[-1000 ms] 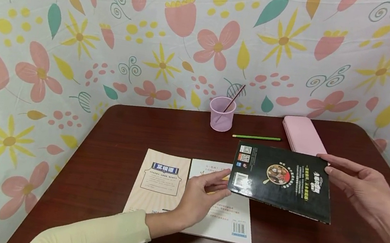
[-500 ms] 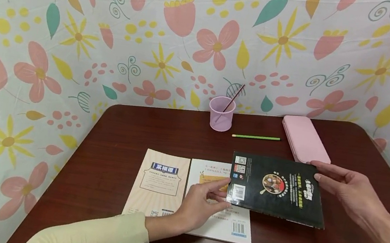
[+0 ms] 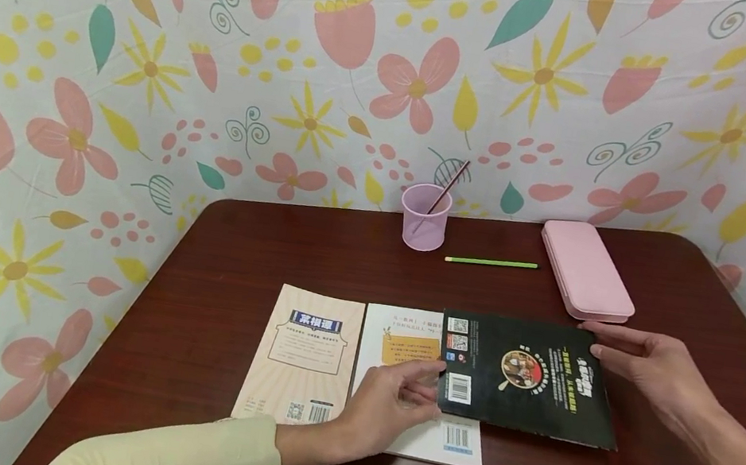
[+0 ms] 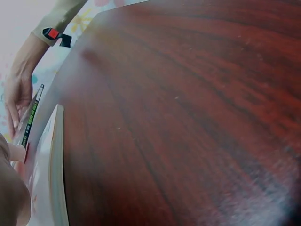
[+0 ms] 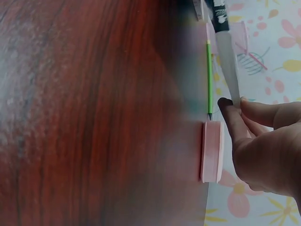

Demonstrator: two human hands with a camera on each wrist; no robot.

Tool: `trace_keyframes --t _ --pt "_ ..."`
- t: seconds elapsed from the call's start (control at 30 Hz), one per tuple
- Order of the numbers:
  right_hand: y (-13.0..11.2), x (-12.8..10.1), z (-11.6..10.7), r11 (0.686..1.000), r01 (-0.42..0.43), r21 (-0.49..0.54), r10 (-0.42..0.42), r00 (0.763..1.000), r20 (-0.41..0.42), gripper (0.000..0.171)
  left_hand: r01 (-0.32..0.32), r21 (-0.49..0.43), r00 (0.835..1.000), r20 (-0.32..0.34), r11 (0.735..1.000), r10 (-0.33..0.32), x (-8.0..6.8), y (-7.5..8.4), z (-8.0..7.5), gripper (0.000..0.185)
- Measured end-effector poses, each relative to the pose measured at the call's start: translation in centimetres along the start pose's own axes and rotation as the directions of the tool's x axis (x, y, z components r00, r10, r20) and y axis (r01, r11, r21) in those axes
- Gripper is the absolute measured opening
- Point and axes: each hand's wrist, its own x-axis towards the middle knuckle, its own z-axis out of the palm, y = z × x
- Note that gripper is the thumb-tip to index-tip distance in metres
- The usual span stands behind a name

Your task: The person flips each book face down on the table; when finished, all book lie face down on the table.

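On the tabletop (image 3: 217,257), a white book (image 3: 402,349) lies beside a beige book (image 3: 304,351). The black book (image 3: 528,378) is held between the hands, its left part above the white book and the rest reaching right over bare wood; the left wrist view shows it tilted. Its long axis runs left to right. Neither hand is nearer, since both grip it. The right hand (image 3: 655,379) reaches in from the right, just below the pink case (image 3: 587,271), its fingers pinching the far right corner. The left hand (image 3: 386,407) points right, fingers pinching the near part of the left edge.
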Motion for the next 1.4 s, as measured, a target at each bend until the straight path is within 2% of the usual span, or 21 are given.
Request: trace_keyframes --t 0.23,0.43,0.63,0.87,1.0,1.17,1.4 --pt "0.1 0.3 0.3 0.996 0.021 -0.092 -0.022 1.0 -0.015 0.049 -0.024 0.019 1.0 0.018 1.0 0.023 -0.6 -0.1 0.5 0.055" --pt "0.0 0.4 0.6 0.979 0.003 -0.205 -0.007 1.0 -0.021 0.046 -0.074 0.092 0.997 0.024 0.993 0.072 -0.6 -0.4 0.9 0.055" --pt "-0.2 0.6 1.4 0.945 0.105 -0.31 -0.134 0.988 -0.072 0.037 -0.118 0.181 0.993 0.031 0.976 0.114 -0.6 -0.6 0.9 0.055" --pt "-0.2 1.1 2.2 0.901 0.172 -0.397 -0.229 0.968 -0.099 0.035 -0.178 0.308 0.984 0.049 0.935 0.171 -0.7 -0.5 0.9 0.049" --pt "-0.4 1.4 2.7 0.877 0.196 -0.438 -0.27 0.957 -0.111 0.034 -0.202 0.336 0.979 0.06 0.92 0.193 -0.6 -0.4 0.9 0.042" --pt "-0.7 1.6 3.2 0.862 0.218 -0.457 -0.303 0.945 -0.121 0.034 -0.211 0.373 0.977 0.061 0.904 0.203 -0.6 -0.4 0.9 0.032" --pt "-0.7 2.0 3.7 0.838 0.261 -0.479 -0.362 0.923 -0.131 0.033 -0.249 0.394 0.968 0.062 0.885 0.244 -0.5 -0.5 0.9 0.028"
